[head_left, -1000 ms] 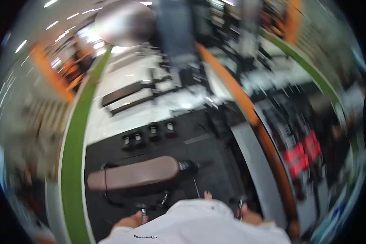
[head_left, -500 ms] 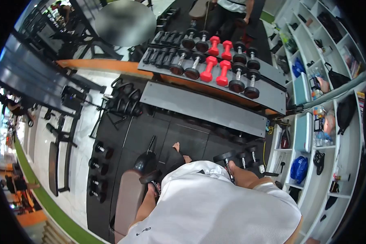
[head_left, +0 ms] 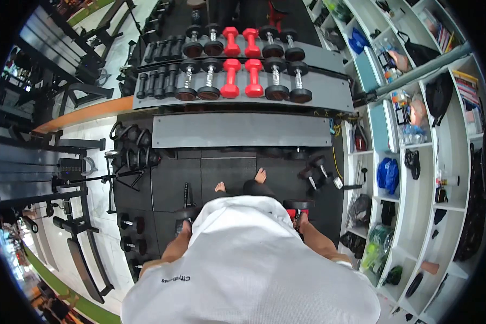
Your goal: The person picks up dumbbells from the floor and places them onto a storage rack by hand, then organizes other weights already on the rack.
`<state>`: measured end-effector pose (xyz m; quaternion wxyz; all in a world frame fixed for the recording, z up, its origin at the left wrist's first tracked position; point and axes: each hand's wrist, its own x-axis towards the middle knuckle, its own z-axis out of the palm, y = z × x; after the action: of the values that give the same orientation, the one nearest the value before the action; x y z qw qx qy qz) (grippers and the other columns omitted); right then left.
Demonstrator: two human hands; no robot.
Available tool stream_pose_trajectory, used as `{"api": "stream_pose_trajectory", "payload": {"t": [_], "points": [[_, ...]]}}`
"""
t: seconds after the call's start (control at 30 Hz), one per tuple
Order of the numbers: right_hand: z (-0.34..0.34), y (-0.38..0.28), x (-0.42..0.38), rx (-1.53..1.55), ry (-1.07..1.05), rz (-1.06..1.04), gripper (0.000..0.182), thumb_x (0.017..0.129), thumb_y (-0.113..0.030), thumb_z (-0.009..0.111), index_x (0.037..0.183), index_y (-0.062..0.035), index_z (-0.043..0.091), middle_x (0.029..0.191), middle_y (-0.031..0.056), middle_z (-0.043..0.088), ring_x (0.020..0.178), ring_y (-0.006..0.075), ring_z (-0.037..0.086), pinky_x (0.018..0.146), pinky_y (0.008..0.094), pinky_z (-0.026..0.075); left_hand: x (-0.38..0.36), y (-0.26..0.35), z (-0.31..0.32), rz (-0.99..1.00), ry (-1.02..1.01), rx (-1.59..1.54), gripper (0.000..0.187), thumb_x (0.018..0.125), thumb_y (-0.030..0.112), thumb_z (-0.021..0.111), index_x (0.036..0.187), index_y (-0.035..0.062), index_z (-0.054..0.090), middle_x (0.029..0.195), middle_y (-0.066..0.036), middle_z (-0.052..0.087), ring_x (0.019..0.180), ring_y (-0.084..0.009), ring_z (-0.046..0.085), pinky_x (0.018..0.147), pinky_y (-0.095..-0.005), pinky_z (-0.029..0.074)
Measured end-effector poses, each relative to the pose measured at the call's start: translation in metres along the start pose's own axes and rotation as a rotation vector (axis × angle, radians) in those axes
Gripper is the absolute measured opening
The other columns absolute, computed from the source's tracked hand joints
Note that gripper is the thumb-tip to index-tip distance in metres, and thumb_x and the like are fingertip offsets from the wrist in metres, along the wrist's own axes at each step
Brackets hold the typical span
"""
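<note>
I look straight down over my white shirt. My left hand (head_left: 184, 227) hangs at my side, closed around a black dumbbell (head_left: 182, 214). My right hand (head_left: 302, 220) hangs on the other side, closed on the handle of a second black dumbbell (head_left: 297, 205). My bare feet (head_left: 260, 175) stand on the black rubber floor (head_left: 221, 173) facing a tiered dumbbell rack (head_left: 329, 89). The rack holds black dumbbells (head_left: 275, 81) and red dumbbells (head_left: 242, 73).
White shelves (head_left: 416, 162) with bags and bottles stand at the right. Loose dumbbells (head_left: 316, 174) lie on the floor near the shelves, others (head_left: 129, 222) at the left. Kettlebells (head_left: 132, 148) sit left of the rack. A bench (head_left: 83, 264) and machines fill the left side.
My view has swung from the brown bench round to the dumbbell rack, which now lies square ahead. Both hands stay at my sides with the dumbbells in them.
</note>
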<state>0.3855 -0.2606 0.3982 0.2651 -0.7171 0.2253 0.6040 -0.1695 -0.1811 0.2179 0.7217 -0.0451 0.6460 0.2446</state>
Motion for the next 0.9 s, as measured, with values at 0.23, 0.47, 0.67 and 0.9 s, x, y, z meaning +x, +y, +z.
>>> {"api": "stream_pose_trajectory", "payload": {"t": [0.23, 0.47, 0.67, 0.9], "points": [[-0.061, -0.009, 0.028, 0.127, 0.047, 0.011, 0.032, 0.085, -0.028, 0.025, 0.074, -0.0094, 0.048, 0.049, 0.0062, 0.045, 0.04, 0.0199, 0.045, 0.036, 0.0301, 0.039, -0.037, 0.074, 0.124, 0.066, 0.138, 0.121, 0.041, 0.084, 0.034, 0.031, 0.095, 0.0037, 0.057, 0.081, -0.015, 0.059, 0.073, -0.0275, 0.057, 0.071, -0.0389, 0.046], [-0.125, -0.117, 0.081, 0.153, 0.019, 0.005, 0.039, 0.083, -0.036, 0.029, 0.061, -0.0111, 0.048, 0.045, 0.0039, 0.042, 0.037, 0.021, 0.043, 0.035, 0.0312, 0.035, -0.098, 0.113, 0.319, -0.102, 0.229, 0.462, 0.057, 0.083, 0.056, 0.026, 0.05, 0.0139, 0.042, 0.041, -0.002, 0.04, 0.032, -0.0153, 0.037, 0.031, -0.0289, 0.03], [-0.164, -0.245, 0.089, -0.122, 0.099, -0.085, 0.05, 0.083, -0.046, 0.021, 0.052, -0.011, 0.042, 0.041, 0.006, 0.04, 0.034, 0.0198, 0.039, 0.035, 0.0347, 0.034, -0.087, 0.121, 0.441, 0.078, 0.126, 0.771, 0.058, 0.086, 0.051, 0.025, 0.047, 0.0113, 0.041, 0.039, -0.004, 0.038, 0.031, -0.017, 0.037, 0.034, -0.0305, 0.031], [-0.168, -0.315, 0.066, -0.171, 0.037, -0.135, 0.058, 0.085, -0.053, 0.016, 0.054, -0.012, 0.042, 0.041, 0.0042, 0.04, 0.035, 0.0181, 0.038, 0.038, 0.033, 0.033, -0.047, 0.136, 0.612, 0.409, -0.233, 1.355, 0.04, 0.083, 0.022, 0.037, 0.048, 0.0049, 0.048, 0.04, -0.009, 0.046, 0.036, -0.0201, 0.047, 0.038, -0.0348, 0.036]]}}
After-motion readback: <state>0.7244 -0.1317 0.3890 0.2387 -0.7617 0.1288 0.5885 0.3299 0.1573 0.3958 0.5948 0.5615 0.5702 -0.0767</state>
